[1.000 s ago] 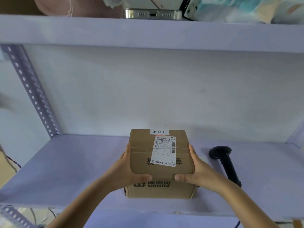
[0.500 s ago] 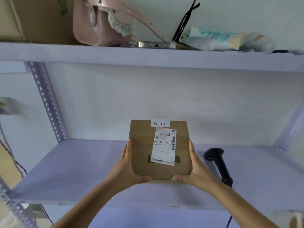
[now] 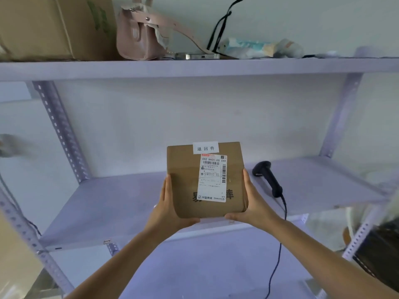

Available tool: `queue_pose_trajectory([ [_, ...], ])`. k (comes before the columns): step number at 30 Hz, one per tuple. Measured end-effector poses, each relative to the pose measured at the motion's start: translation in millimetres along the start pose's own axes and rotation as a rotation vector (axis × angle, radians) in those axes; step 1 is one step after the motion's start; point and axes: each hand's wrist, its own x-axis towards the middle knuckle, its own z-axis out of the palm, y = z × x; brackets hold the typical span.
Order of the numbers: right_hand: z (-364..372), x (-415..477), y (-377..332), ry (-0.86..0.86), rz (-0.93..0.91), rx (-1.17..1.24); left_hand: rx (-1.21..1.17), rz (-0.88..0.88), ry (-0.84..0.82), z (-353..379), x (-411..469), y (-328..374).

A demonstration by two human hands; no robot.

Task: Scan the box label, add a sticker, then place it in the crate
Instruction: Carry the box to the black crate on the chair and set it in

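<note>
A brown cardboard box [image 3: 184, 186] is held up in front of me above the shelf, its top face tilted toward the camera. On that face are a white shipping label [image 3: 212, 178] with barcodes and a small white sticker [image 3: 205, 147] with printed characters at the far edge. My left hand [image 3: 167, 209] grips the box's left side and my right hand [image 3: 251, 205] grips its right side, thumbs under the near edge. A black handheld scanner [image 3: 267, 176] lies on the shelf just right of the box, its cable hanging down. No crate is clearly visible.
The pale purple shelf [image 3: 112, 203] runs behind and below the box. The upper shelf [image 3: 194, 66] carries a large carton [image 3: 49, 26], a pink handbag [image 3: 140, 35], a phone [image 3: 197, 56] and wrapped packs. Perforated uprights [image 3: 60, 130] stand left and right. A dark object [image 3: 380, 253] sits at lower right.
Both hands have lifted the box off the shelf and tipped its labelled face toward me. The view has pulled back and risen, showing more of the upper shelf.
</note>
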Motion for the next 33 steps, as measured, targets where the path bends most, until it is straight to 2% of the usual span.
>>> queue_pose_trajectory([
  [5,-26,-53,9,0.135,0.049,-0.026,-0.021,0.099,-0.06,24,-6,28],
  [15,-104,-203,35,0.424,0.252,-0.04,-0.076,0.34,-0.323,136,-19,113],
  [25,-176,-350,46,0.698,0.425,-0.155,-0.264,0.596,-0.555,242,-49,238],
  [33,-263,-457,81,0.809,0.508,-0.225,-0.322,0.67,-0.659,344,-87,352],
])
